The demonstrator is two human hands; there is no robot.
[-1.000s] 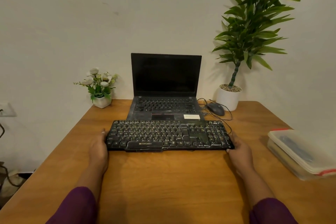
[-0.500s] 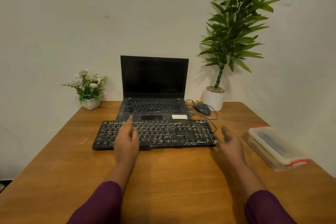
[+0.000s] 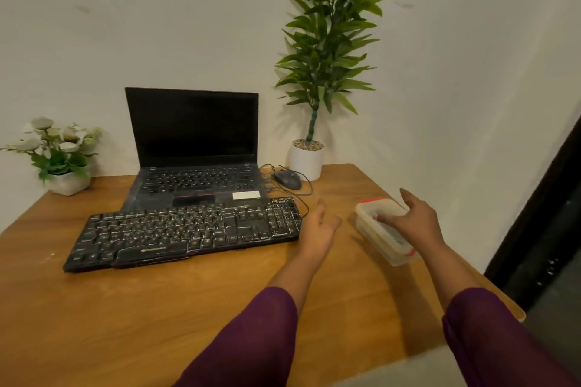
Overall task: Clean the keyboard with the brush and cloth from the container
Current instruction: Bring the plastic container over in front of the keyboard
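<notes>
You have one keyboard to clean. It is black and lies left of centre in the frame, slanting across the wooden surface, with its far edge up against the front of the one open laptop, whose screen is dark.

One container sits at the right of the frame, near the surface's right edge. It is translucent, its lid is on, and a red clip shows at each end. What lies inside is too blurred to make out.

Both of your hands are in view, in purple sleeves. Your left hand is open, fingers straight and palm turned toward the container. It is just beside the keyboard's right end, in the gap between keyboard and container. Your right hand is spread open over the container's lid, thumb low against it and fingers reaching past its far edge. It hides part of the lid, and I cannot tell whether the fingers touch it.

One wired mouse lies behind the keyboard's right end, its cable looping down beside that end. There are two potted plants: a tall leafy one at upper centre-right and a small white-flowered one at the left edge.
</notes>
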